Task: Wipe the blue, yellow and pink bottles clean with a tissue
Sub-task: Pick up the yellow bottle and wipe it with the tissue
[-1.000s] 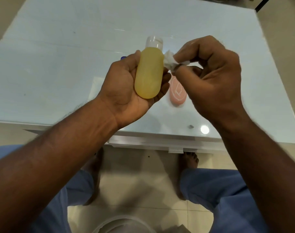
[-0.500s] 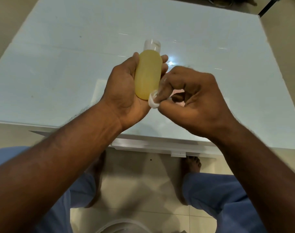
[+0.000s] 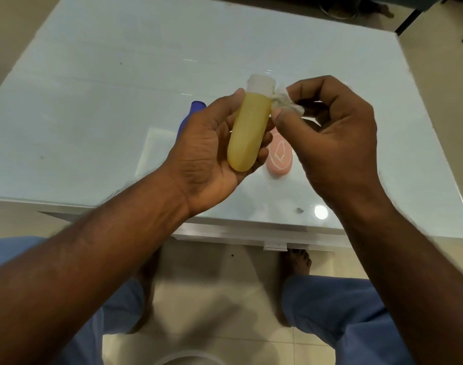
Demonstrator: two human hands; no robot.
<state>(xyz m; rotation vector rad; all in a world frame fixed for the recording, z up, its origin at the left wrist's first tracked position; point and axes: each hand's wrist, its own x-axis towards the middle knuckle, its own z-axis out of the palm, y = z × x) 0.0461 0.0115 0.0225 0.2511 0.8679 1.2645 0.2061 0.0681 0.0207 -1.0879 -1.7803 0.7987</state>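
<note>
light: bright, soft | glare: lamp spot on table point(image 3: 93, 114) | edges: wide-angle bending, slight blur

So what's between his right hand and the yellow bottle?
A crumpled white tissue. In the head view the right hand pinches it against the yellow bottle, near the neck below the clear cap, while the left hand holds the bottle.

The right hand point(image 3: 330, 133) has moved the tissue point(image 3: 288, 102) from the rounded bottom end of the yellow bottle point(image 3: 248, 133), where it pressed half a second ago, up to the neck just below the clear cap point(image 3: 260, 84). The pink bottle point(image 3: 280, 159), previously covered by that hand, is exposed again on the tabletop point(image 3: 93, 101). The blue bottle point(image 3: 190, 114) now shows, apparently lying behind the left hand point(image 3: 206, 154).
</note>
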